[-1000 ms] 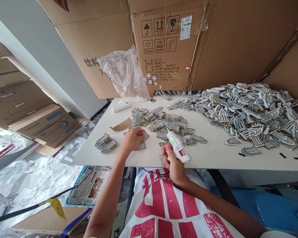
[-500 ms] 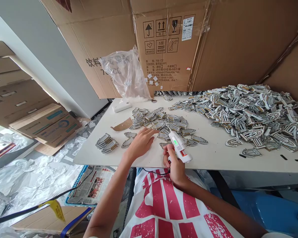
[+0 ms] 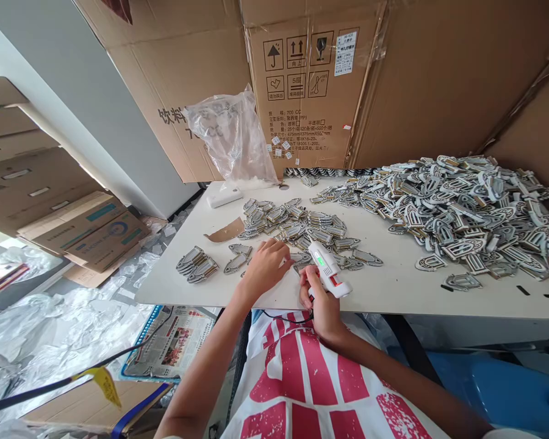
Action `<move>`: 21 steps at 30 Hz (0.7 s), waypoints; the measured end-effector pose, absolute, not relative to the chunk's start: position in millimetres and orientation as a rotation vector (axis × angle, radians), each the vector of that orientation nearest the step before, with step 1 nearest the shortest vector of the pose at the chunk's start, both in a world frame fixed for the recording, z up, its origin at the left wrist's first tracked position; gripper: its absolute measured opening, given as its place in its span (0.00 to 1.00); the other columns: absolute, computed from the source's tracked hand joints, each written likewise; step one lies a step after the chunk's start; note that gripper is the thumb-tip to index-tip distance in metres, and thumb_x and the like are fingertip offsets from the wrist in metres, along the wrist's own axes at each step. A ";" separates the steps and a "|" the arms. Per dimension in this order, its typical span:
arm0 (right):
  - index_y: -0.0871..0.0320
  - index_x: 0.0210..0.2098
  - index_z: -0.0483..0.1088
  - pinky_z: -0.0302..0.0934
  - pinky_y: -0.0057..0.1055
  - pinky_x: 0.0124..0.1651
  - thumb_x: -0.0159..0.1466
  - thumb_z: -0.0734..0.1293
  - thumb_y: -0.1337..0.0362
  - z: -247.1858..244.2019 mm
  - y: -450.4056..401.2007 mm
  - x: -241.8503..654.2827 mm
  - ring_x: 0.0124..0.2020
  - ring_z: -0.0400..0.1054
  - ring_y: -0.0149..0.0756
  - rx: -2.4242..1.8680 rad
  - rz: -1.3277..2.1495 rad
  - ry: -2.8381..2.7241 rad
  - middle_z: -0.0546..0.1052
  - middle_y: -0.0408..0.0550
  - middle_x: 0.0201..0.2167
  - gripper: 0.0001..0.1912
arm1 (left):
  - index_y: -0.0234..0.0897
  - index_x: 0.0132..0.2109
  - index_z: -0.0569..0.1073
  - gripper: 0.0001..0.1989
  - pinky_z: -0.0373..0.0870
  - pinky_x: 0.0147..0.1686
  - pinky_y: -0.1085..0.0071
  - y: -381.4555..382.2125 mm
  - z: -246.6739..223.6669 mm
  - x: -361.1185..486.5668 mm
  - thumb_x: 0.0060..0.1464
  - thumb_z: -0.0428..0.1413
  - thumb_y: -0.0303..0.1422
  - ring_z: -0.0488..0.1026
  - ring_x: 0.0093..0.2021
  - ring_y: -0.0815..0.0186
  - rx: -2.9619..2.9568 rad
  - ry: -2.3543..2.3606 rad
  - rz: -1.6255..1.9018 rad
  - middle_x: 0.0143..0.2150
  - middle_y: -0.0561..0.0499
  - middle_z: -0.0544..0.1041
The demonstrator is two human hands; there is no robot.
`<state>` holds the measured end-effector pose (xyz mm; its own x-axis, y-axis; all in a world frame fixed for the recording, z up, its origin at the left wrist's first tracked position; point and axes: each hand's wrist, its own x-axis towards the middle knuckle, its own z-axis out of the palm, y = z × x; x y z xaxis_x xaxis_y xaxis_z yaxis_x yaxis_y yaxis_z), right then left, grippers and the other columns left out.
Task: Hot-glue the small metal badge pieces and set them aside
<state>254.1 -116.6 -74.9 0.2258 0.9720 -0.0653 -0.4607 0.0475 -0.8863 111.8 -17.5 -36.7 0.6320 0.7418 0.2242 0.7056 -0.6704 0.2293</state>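
Note:
My right hand [image 3: 320, 305] grips a white glue gun [image 3: 328, 270] with a green light, its nozzle pointing toward the flat grey arch-shaped pieces [image 3: 302, 228] spread in the middle of the white table [image 3: 393, 286]. My left hand [image 3: 265, 265] rests on the table just left of the gun, fingers curled on one of these pieces at the near edge of the spread. Two single pieces [image 3: 236, 256] lie to the left of that hand, and a small stack [image 3: 196, 263] lies further left.
A large heap of the same pieces [image 3: 466, 207] covers the table's right side. Cardboard boxes [image 3: 311, 85] stand behind, with a clear plastic bag [image 3: 231, 137], a white box [image 3: 224, 196] and a cardboard scrap [image 3: 224, 230]. More boxes [image 3: 86, 228] and plastic sheeting lie on the floor at left.
My left hand left the pieces at the left, reached right across the table and has curled its fingers on a piece beside the glue gun. The right hand with the gun barely moved.

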 end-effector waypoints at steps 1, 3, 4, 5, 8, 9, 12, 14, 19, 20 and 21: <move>0.52 0.32 0.68 0.47 0.27 0.19 0.66 0.75 0.38 -75.3 -116.5 253.9 0.13 0.48 0.25 -0.959 1.233 -0.681 0.60 0.31 0.13 0.26 | 0.39 0.41 0.77 0.08 0.70 0.52 0.54 -17.7 -37.0 112.3 0.73 0.59 0.34 0.77 0.52 0.49 2.719 1.212 0.465 0.45 0.44 0.83; 0.52 0.32 0.68 0.47 0.27 0.19 0.67 0.74 0.38 -76.6 -116.2 253.7 0.13 0.48 0.25 -0.956 1.240 -0.683 0.60 0.31 0.13 0.25 | 0.40 0.40 0.76 0.08 0.70 0.51 0.55 -17.8 -38.0 112.4 0.72 0.61 0.35 0.77 0.51 0.50 2.689 1.194 0.496 0.44 0.45 0.84; 0.52 0.32 0.68 0.47 0.27 0.20 0.68 0.74 0.39 -77.4 -116.1 253.7 0.13 0.48 0.25 -0.954 1.244 -0.682 0.60 0.31 0.13 0.25 | 0.40 0.41 0.76 0.07 0.70 0.51 0.55 -17.7 -38.6 112.0 0.72 0.61 0.34 0.78 0.50 0.50 2.665 1.180 0.520 0.43 0.45 0.84; 0.52 0.32 0.68 0.47 0.27 0.20 0.68 0.74 0.39 -78.1 -116.0 253.7 0.13 0.48 0.26 -0.951 1.248 -0.681 0.60 0.31 0.12 0.25 | 0.41 0.42 0.76 0.05 0.71 0.50 0.56 -17.4 -39.3 111.4 0.70 0.63 0.34 0.78 0.49 0.51 2.631 1.171 0.548 0.43 0.46 0.84; 0.52 0.32 0.69 0.47 0.27 0.20 0.69 0.73 0.39 -79.7 -116.1 254.1 0.14 0.48 0.26 -0.958 1.257 -0.686 0.60 0.31 0.12 0.25 | 0.41 0.50 0.77 0.08 0.72 0.45 0.60 -16.3 -40.9 108.4 0.66 0.65 0.32 0.80 0.45 0.54 2.489 1.194 0.600 0.43 0.48 0.84; 0.52 0.32 0.69 0.46 0.27 0.20 0.69 0.73 0.39 -79.8 -116.2 254.3 0.14 0.49 0.26 -0.968 1.255 -0.690 0.60 0.31 0.12 0.25 | 0.42 0.51 0.78 0.09 0.72 0.43 0.61 -15.8 -41.0 107.2 0.65 0.65 0.31 0.80 0.43 0.55 2.447 1.208 0.595 0.42 0.49 0.84; 0.53 0.33 0.70 0.45 0.28 0.21 0.69 0.73 0.38 -78.8 -116.9 254.7 0.14 0.49 0.26 -0.997 1.248 -0.710 0.60 0.31 0.12 0.26 | 0.42 0.46 0.81 0.04 0.71 0.41 0.62 -14.0 -39.1 104.1 0.64 0.64 0.31 0.80 0.39 0.57 2.378 1.224 0.588 0.41 0.49 0.85; 0.53 0.33 0.71 0.44 0.28 0.20 0.69 0.72 0.37 -77.9 -117.4 254.7 0.14 0.48 0.26 -1.007 1.245 -0.731 0.59 0.31 0.12 0.26 | 0.41 0.40 0.81 0.02 0.71 0.40 0.63 -12.9 -36.4 102.7 0.63 0.64 0.32 0.79 0.37 0.59 2.308 1.247 0.655 0.39 0.49 0.85; 0.55 0.34 0.74 0.43 0.28 0.21 0.69 0.72 0.37 -77.8 -118.4 253.7 0.14 0.46 0.26 -1.030 1.234 -0.785 0.58 0.30 0.12 0.26 | 0.39 0.41 0.80 0.11 0.70 0.30 0.68 -12.3 -28.7 101.9 0.60 0.67 0.42 0.76 0.29 0.63 1.828 1.241 0.900 0.29 0.51 0.82; 0.55 0.34 0.74 0.43 0.28 0.21 0.69 0.72 0.37 -78.0 -118.5 253.5 0.15 0.46 0.26 -1.035 1.242 -0.789 0.58 0.30 0.12 0.26 | 0.39 0.41 0.80 0.13 0.71 0.30 0.69 -12.8 -27.0 102.1 0.59 0.68 0.43 0.77 0.29 0.64 1.722 1.204 0.938 0.30 0.51 0.82; 0.55 0.34 0.75 0.43 0.28 0.21 0.69 0.72 0.37 -78.1 -118.7 253.3 0.15 0.46 0.26 -1.039 1.251 -0.791 0.57 0.31 0.12 0.27 | 0.39 0.42 0.80 0.15 0.72 0.30 0.69 -13.6 -25.1 102.3 0.58 0.70 0.44 0.77 0.29 0.64 1.629 1.167 0.972 0.31 0.51 0.82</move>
